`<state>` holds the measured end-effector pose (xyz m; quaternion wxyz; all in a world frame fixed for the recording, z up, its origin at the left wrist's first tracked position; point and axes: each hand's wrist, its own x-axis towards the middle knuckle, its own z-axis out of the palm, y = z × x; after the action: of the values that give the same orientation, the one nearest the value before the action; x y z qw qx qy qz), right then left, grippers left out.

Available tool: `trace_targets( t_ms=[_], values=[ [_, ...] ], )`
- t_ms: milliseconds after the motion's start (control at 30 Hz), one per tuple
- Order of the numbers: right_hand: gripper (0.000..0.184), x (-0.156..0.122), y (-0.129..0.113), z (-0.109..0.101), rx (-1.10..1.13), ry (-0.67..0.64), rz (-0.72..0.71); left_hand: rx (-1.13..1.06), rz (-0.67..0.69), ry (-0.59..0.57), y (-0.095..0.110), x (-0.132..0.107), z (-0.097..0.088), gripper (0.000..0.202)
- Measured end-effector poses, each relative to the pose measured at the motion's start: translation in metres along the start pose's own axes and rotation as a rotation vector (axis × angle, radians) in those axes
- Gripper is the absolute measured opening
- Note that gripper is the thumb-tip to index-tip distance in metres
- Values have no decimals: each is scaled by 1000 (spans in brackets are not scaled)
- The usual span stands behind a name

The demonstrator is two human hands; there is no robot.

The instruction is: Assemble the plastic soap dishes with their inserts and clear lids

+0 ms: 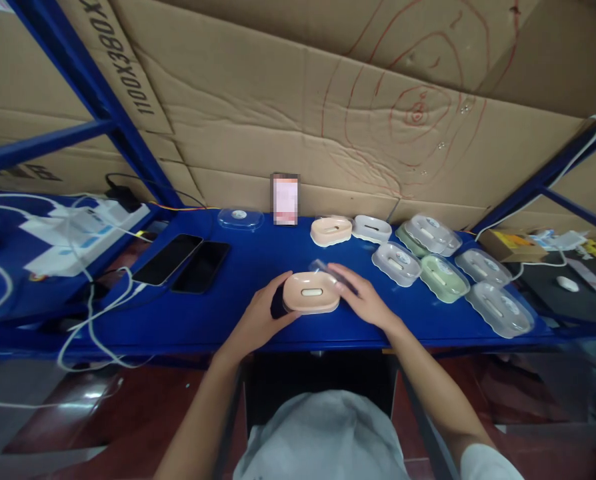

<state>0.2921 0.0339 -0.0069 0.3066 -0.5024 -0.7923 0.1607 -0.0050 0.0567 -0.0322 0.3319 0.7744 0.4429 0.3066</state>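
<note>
A peach-coloured soap dish with a pale oval piece in its middle sits in front of me at the near part of the blue table. Around its left end curl the fingers of my left hand, thumb at the near side. My right hand is at the dish's right end, closed on a clear plastic lid that tilts up behind the dish. Fingers partly cover this lid, and whether the right hand also grips the dish is hard to see.
Several lidded soap dishes in grey and green stand to the right. Further back are a peach dish and a clear lid. Two phones, power strips and white cables lie left. Cardboard walls the back.
</note>
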Motion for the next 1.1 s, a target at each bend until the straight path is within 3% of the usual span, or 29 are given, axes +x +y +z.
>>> trace_targets(
  t_ms=[133, 300, 433, 633, 800, 867, 933, 1000, 1100],
  values=[
    [54, 5, -22, 8, -182, -193, -254, -19, -20, -33, -1, -1, -1, 89],
    [54, 12, -26, 9, -399, -233, -434, 28, 28, -29, -3, 0, -2, 82],
    [60, 12, -26, 9, -434, -231, -446, 49, 61, -25, -4, 1, -2, 80],
    [69, 0, -33, 15, -501, -162, -316, 62, 94, -28, -2, 2, -1, 78],
    [65, -11, -24, 8, -434, -146, -355, 78, 75, -55, 2, -2, -3, 81],
    [63, -24, -18, -6, -398, -82, -334, 37, 60, -47, 4, -4, -4, 86],
    [64, -42, -8, -31, -403, 69, -253, 0, 66, -39, 6, -5, -6, 84],
    [64, -64, 11, -71, -478, 306, -100, 14, 75, -33, 7, -4, -6, 73],
    [61, -93, 61, -149, -718, 671, 234, 126, 73, -39, 8, -1, -5, 57]
  ],
)
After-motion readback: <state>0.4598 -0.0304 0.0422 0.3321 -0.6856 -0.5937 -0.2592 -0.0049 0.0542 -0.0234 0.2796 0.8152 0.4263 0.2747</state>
